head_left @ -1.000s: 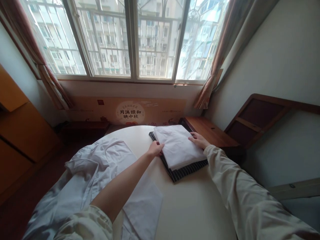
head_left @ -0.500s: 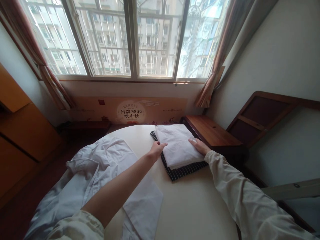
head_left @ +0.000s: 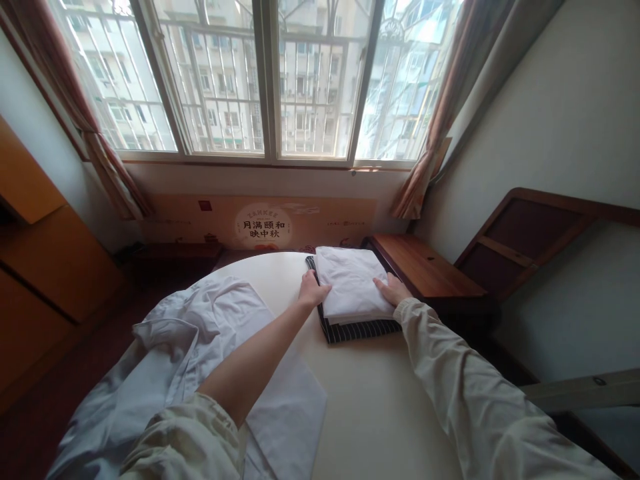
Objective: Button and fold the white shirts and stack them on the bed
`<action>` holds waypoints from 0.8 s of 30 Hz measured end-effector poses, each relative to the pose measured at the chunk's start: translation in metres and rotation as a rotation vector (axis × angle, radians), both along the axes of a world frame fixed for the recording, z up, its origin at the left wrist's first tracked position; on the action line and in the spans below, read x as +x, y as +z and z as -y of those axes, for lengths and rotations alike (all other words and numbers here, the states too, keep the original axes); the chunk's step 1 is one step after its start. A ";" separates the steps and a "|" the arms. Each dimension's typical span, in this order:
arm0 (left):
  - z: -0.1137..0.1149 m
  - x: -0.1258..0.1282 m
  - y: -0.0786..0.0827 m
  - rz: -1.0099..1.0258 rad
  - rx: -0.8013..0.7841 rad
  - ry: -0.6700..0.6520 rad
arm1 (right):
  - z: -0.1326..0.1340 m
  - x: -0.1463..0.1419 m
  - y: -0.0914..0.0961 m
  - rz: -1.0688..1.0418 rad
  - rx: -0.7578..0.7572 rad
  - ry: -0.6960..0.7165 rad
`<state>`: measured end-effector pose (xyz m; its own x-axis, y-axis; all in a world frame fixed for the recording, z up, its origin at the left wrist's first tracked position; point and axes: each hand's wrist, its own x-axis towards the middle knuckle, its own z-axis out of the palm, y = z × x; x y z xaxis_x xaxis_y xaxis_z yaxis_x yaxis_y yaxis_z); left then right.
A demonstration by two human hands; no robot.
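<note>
A folded white cloth (head_left: 351,283) lies on top of a folded dark striped cloth (head_left: 353,329) at the far side of a round cream table (head_left: 380,400). My left hand (head_left: 311,290) presses against the left edge of this stack, fingers together and curled onto the white cloth. On the right edge, my right hand (head_left: 391,290) lies with its fingers flat on the white cloth. Both arms reach forward across the table.
A crumpled white shirt (head_left: 185,347) is spread over the table's left side and hangs off the edge. A wooden side table (head_left: 425,267) stands just behind the stack. A window (head_left: 270,80) with curtains fills the far wall; a wooden cabinet (head_left: 45,260) stands at left.
The stack has been turned and squared up, and pushed slightly farther away. Both hands have closed in on its sides.
</note>
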<state>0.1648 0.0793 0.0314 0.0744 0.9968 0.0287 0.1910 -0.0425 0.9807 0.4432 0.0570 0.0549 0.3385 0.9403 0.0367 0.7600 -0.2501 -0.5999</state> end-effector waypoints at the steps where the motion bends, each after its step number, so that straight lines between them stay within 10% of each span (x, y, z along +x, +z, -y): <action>1: 0.004 -0.004 0.001 -0.093 0.116 -0.022 | 0.001 -0.004 0.002 0.098 0.035 0.011; 5: 0.023 -0.017 -0.008 -0.383 0.471 -0.349 | 0.015 -0.025 -0.004 0.396 0.101 0.255; 10: 0.035 -0.033 -0.024 -0.391 0.442 -0.545 | 0.035 -0.046 -0.027 0.427 0.017 0.333; 15: 0.046 -0.073 0.004 -0.406 0.412 -0.583 | 0.044 -0.051 -0.015 0.432 -0.011 0.329; 20: 0.053 -0.166 0.050 -0.518 0.432 -0.394 | 0.070 -0.101 0.012 0.418 0.220 0.512; 24: 0.052 -0.274 0.067 -0.599 0.280 0.073 | 0.101 -0.178 0.010 0.400 0.194 0.680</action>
<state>-0.1095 0.0269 0.0980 0.0904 0.9609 0.2619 0.7119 -0.2462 0.6577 0.2657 -0.0439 0.0651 -0.3778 0.8999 0.2178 0.8744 0.4241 -0.2356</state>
